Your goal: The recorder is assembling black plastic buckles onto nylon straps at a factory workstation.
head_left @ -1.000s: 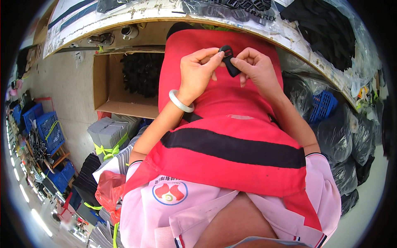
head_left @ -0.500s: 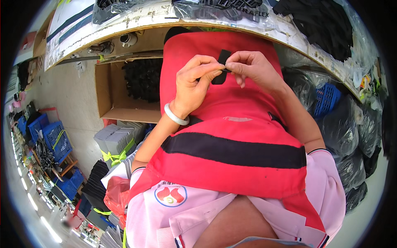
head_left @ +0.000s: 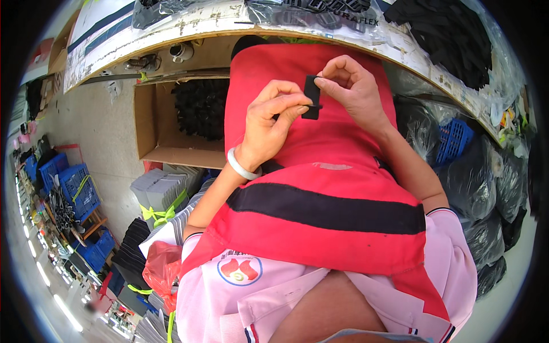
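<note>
Above the red apron [head_left: 269, 137] on my lap, a short piece of black strap [head_left: 311, 90] hangs roughly upright between my hands. My left hand [head_left: 269, 120] pinches it low down between thumb and fingers, where a small dark crosspiece, perhaps a buckle, sticks out past the strap's edge. The fingertips hide most of that part. At the strap's upper end, the thumb and forefinger of my right hand [head_left: 355, 94] are pinched together on its top right corner, the other fingers curled.
A worktable [head_left: 223, 31] edge runs just beyond my knees, bearing a bag of black buckles [head_left: 320, 17] and black cloth [head_left: 446, 37]. Under it at left stands a cardboard box [head_left: 150, 128] of black pieces. Filled plastic bags [head_left: 474, 183] and a blue basket [head_left: 454, 139] crowd the right.
My right hand has moved up and slightly right, away from the left fingertips, to the strap's top end. The left hand keeps its pinch, now lower on the strap.
</note>
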`<action>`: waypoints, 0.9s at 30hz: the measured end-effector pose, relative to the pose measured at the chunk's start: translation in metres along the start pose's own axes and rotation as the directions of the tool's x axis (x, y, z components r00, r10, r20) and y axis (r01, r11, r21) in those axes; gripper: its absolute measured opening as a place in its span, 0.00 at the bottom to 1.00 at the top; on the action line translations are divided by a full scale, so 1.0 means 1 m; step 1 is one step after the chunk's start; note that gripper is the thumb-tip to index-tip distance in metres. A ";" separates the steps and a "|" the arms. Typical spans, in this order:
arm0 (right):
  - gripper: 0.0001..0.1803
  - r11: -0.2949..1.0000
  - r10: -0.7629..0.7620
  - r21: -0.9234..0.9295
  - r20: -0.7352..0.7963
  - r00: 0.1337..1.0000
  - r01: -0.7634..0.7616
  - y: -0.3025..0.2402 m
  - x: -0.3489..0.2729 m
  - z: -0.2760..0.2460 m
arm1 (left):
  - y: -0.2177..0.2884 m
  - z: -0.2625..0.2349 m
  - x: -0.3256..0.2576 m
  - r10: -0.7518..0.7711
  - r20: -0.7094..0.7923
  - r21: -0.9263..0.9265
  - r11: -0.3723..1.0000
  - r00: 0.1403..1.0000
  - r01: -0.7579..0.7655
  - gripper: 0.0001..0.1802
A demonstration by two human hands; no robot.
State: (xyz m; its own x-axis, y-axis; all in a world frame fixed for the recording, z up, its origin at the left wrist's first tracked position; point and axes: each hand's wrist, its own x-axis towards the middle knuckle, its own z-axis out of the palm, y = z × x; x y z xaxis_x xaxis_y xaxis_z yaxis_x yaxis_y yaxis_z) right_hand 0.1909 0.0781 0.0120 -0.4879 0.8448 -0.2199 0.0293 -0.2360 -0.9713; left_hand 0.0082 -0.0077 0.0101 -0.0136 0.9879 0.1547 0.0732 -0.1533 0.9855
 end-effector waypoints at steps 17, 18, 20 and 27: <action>0.09 0.976 0.172 -0.185 0.321 0.931 -0.116 0.017 0.011 0.035 | -0.031 -0.047 -0.031 -0.534 0.064 -0.829 0.442 0.843 0.343 0.28; 0.09 0.984 0.142 -0.146 0.284 0.948 -0.103 0.013 0.012 0.033 | -0.024 -0.032 -0.022 -0.518 0.100 -0.776 0.494 0.849 0.393 0.30; 0.08 0.959 0.136 -0.275 0.251 0.958 -0.064 0.009 0.012 0.023 | -0.020 -0.014 -0.012 -0.439 0.086 -0.587 0.703 0.894 0.401 0.32; 0.06 0.992 0.117 -0.070 0.201 0.973 -0.104 0.029 0.002 0.010 | -0.018 0.002 0.006 -0.568 0.212 -0.409 0.687 0.795 0.601 0.20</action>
State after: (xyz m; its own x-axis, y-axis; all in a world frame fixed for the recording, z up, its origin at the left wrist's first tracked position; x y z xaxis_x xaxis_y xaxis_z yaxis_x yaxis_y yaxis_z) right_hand 0.1826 0.0678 -0.0161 -0.6463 0.6977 -0.3091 0.1411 -0.2888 -0.9469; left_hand 0.0085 0.0013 -0.0066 0.1592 0.8776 -0.4521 -0.3660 0.4778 0.7986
